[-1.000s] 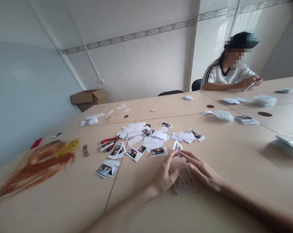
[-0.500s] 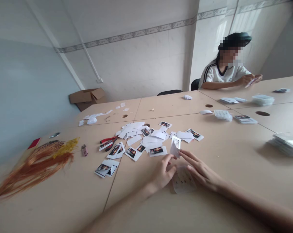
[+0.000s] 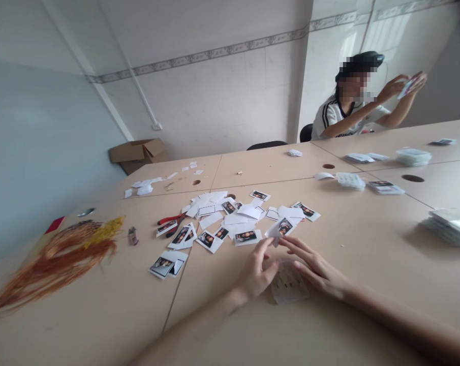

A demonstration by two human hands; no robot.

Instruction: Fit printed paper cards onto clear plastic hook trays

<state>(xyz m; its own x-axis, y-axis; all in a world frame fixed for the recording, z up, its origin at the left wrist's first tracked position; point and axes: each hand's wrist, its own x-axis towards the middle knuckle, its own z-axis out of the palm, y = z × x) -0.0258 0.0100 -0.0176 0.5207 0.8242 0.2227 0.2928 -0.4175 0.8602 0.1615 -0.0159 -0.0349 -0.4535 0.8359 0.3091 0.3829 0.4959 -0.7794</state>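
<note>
A white photo card (image 3: 285, 225) with a dark picture on its face tilts just beyond my fingertips, its lower edge bent. My left hand (image 3: 257, 267) touches that lower edge from the left with its fingertips, thumb held apart. From the right, the outstretched fingers of my right hand (image 3: 316, 265) meet the same edge, so the card is held between both hands. Below them, a clear plastic case (image 3: 289, 285) with small dark marks lies on the table, partly covered by my thumbs and right palm.
Beyond my hands spreads a heap of white cards (image 3: 235, 218), with red-handled pliers (image 3: 171, 219) at its left. Pink clippers (image 3: 132, 236) and an orange fibre bundle (image 3: 69, 256) lie farther left. Stacked clear cases (image 3: 453, 223) stand right. A co-worker (image 3: 351, 109) holds a card across the table.
The card between my fingertips has gone from upright and folded to lying over more, its picture now showing. My hands barely moved. The co-worker has raised both hands with a card.
</note>
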